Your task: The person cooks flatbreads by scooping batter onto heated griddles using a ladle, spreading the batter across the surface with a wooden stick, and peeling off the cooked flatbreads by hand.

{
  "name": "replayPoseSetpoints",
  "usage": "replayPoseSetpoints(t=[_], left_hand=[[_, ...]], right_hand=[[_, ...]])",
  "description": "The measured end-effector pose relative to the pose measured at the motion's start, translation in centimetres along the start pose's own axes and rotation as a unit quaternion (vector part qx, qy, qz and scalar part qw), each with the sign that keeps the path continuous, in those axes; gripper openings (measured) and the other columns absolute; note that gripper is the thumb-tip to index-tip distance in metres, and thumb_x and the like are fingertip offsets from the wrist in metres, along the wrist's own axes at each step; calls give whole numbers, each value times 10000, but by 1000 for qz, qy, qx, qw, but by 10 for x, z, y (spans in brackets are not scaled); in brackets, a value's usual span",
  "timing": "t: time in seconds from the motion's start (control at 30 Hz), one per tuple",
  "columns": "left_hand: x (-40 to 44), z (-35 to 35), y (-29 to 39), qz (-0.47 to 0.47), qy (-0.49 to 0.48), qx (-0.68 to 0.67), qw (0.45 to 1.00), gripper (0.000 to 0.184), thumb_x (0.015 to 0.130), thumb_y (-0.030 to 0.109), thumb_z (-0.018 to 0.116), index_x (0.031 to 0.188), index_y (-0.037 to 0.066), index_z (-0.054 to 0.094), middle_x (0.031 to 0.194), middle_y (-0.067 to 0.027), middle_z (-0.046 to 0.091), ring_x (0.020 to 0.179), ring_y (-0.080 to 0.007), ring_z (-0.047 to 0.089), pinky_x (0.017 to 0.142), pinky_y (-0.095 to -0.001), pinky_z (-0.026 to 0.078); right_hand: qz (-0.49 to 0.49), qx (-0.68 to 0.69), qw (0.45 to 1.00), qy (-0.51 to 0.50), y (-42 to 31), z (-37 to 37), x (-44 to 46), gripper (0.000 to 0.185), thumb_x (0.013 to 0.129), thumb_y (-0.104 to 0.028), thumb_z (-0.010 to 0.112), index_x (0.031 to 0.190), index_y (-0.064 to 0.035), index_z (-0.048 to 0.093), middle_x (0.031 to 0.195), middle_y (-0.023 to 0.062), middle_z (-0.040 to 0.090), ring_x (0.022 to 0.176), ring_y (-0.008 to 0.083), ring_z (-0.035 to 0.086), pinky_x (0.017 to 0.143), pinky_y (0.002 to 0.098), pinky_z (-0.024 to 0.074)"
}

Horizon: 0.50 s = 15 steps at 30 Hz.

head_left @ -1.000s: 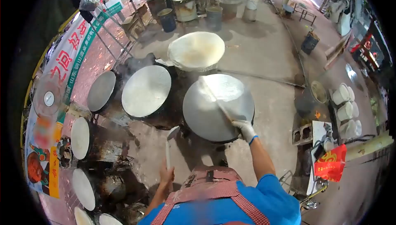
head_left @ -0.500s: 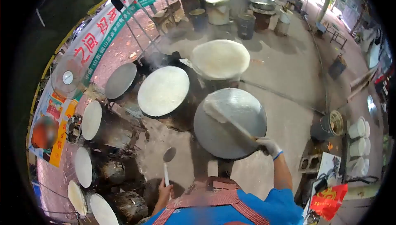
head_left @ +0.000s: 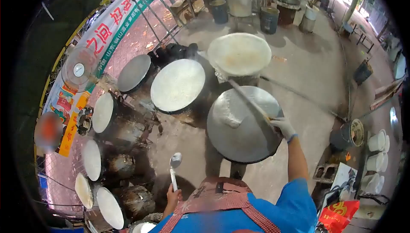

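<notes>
My right hand [head_left: 284,127], in a pale glove, is closed on the handle of a long flat spreader [head_left: 250,99]. The spreader slants over a large round griddle [head_left: 245,143], its far end near the griddle's back rim. A patch of pale batter [head_left: 227,112] lies on the left part of this griddle; the rest of its grey surface shows. Low at my left side, my left hand [head_left: 174,196] is wrapped around the white handle of a ladle [head_left: 175,160]. The ladle's bowl points forward over the floor, with something whitish in it.
Behind stands another round griddle [head_left: 239,55] with a pale sheet on it. More griddles, one white-coated [head_left: 178,85], curve along my left beside a banner [head_left: 115,23]. Barrels [head_left: 269,19] stand at the back. A bucket [head_left: 352,134] and a red bag [head_left: 339,216] are at right.
The spreader has come off the batter and swung toward the griddle's back rim. My right hand has risen slightly. The whole view has shifted a little; my left hand still holds the ladle.
</notes>
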<state>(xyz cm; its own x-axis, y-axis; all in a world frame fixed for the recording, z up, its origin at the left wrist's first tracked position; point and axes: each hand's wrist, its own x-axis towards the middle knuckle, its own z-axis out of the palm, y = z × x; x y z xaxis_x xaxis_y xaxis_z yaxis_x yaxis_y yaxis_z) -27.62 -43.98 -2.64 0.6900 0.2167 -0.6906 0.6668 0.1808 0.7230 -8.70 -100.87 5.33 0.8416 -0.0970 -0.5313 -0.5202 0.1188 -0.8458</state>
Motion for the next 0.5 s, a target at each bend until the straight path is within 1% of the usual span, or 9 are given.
replayPoseSetpoints(t=[0.03,0.07,0.17,0.23,0.27,0.33,0.37,0.4,0.5], left_hand=[[0,-4,-1,-2,-3,-5,1000,657,761,-67,521,1338,170,314,614,-39,444,445,-127,433,363,-265,346],[-2,-2,1,-7,-18,-36,999,659,768,-54,530,1342,173,300,630,-37,446,452,-126,433,358,-267,338],[8,-7,-11,-5,41,48,998,721,766,-50,523,1374,202,227,568,-20,406,414,-119,399,348,-266,309],[-19,14,15,-50,48,-15,997,739,767,-49,511,1389,212,207,538,-23,393,387,-116,380,340,-268,307],[-23,16,17,-49,47,-15,998,744,771,-41,503,1397,222,200,529,-29,393,372,-115,367,334,-274,306],[-22,12,11,-42,58,-20,997,739,772,-43,502,1395,225,207,529,-30,394,369,-115,365,331,-277,306],[-24,10,8,-42,62,-17,997,737,772,-44,501,1394,226,211,528,-30,395,368,-115,365,329,-279,305],[-30,16,14,-44,76,-5,996,723,774,-44,500,1388,217,221,526,-29,393,364,-120,365,328,-280,306],[-24,6,1,-29,39,-25,998,707,777,-44,498,1381,209,232,526,-29,391,361,-120,365,324,-284,305]], right_hand=[[28,-86,996,-11,5,1,13,246,713,-237,679,870,-48,680,526,0,496,372,84,409,341,245,299],[40,-46,998,-15,-1,18,0,129,693,-183,674,648,-73,623,493,7,467,373,99,400,332,247,262],[108,-59,987,-108,21,18,-36,117,678,-159,689,723,-54,661,491,-1,468,369,102,398,326,256,263],[122,-84,983,-110,27,6,-49,255,678,-211,694,868,-41,683,501,4,474,372,81,415,314,244,266],[56,-102,989,-86,28,-3,-44,278,700,-246,666,888,-42,683,488,3,476,372,78,419,314,242,268],[27,-50,993,-100,40,-23,10,237,725,-235,632,846,-37,680,498,7,505,374,74,415,323,243,277],[-6,21,1000,-22,32,-10,29,199,728,-242,631,759,-48,666,515,-3,512,375,71,402,333,239,282],[-98,-61,993,17,3,6,28,184,708,-262,654,669,-85,624,504,-13,487,371,68,384,339,240,273],[-20,-116,985,-127,-1,13,21,187,674,-276,689,680,-99,632,492,-21,449,369,72,372,336,249,252]])
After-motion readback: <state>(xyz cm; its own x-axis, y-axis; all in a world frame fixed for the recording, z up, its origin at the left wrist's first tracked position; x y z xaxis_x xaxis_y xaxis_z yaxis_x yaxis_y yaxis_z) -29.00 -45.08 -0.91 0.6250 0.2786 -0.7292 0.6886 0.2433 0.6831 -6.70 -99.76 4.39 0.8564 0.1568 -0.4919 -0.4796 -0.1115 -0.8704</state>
